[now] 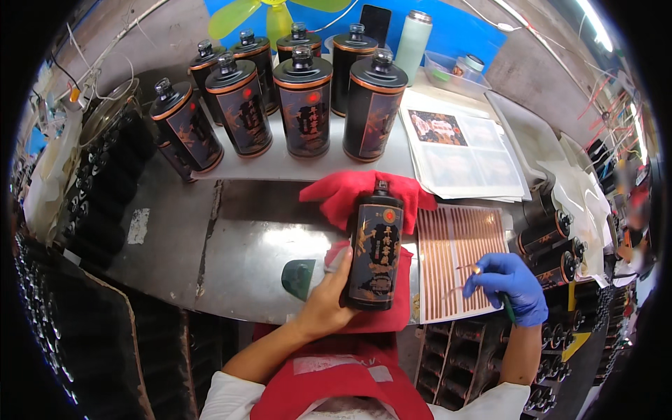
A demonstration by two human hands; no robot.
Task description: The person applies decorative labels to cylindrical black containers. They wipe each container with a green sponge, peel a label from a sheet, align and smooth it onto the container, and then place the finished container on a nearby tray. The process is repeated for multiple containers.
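Note:
A black cylindrical bottle [376, 246] with gold and orange artwork lies on a red cloth [343, 190] on the metal bench, neck pointing away from me. My left hand [327, 297], bare, grips its lower left side. My right hand [509, 283], in a blue glove, hovers over a sheet of thin copper-coloured sticker strips [455, 253] to the right of the bottle. It pinches one strip at the fingertips and also holds a green-handled tool.
Several upright black bottles [304, 105] stand on a white board at the back. A label sheet [458, 148] and white trays [526, 133] lie back right. More bottles [549, 246] lie stacked on the right. A green scraper [298, 276] rests left of my left hand. Dark crates [98, 203] line the left.

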